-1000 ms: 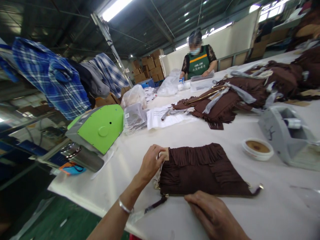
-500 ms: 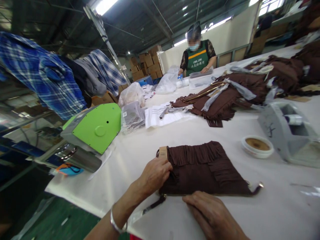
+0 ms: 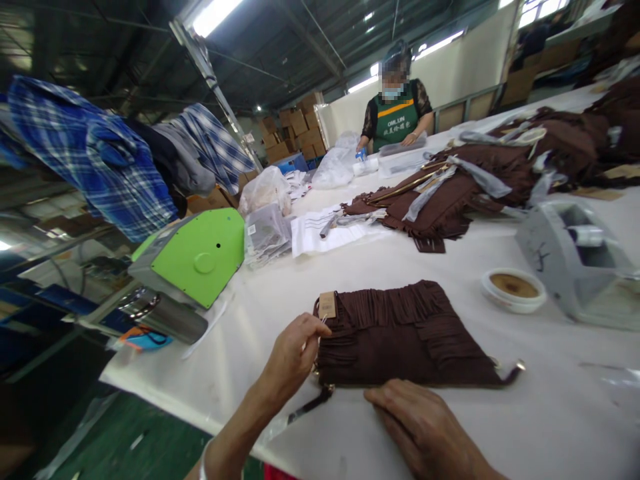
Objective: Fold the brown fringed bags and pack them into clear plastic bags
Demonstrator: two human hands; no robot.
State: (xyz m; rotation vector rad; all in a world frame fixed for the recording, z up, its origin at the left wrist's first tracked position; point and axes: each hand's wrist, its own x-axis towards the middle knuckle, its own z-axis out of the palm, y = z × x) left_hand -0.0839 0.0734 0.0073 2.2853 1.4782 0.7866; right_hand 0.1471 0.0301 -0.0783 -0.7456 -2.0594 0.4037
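A dark brown fringed bag (image 3: 385, 347) lies flat on the white table, a kraft-paper tag (image 3: 327, 305) at its upper left corner. Dark straps with metal ends stick out at both lower corners. My left hand (image 3: 297, 343) is at the bag's left edge, just below the tag, thumb and forefinger pinched together by the fringe. A thin light bit shows at the fingertips, too small to name. My right hand (image 3: 425, 420) rests with outstretched fingers on the table, fingertips along the bag's near edge, holding nothing.
To the right stand a round tub of brown paste (image 3: 514, 290) and a grey tape dispenser (image 3: 583, 263). A green machine (image 3: 200, 257) and steel flask (image 3: 165, 317) sit left. More brown bags (image 3: 440, 200) are heaped behind; a co-worker (image 3: 397, 110) stands across the table.
My left hand has shifted left off the fringe, uncovering more of the tag and the bag's left side. My right hand and the bag stay nearly in place. The view has shifted slightly.
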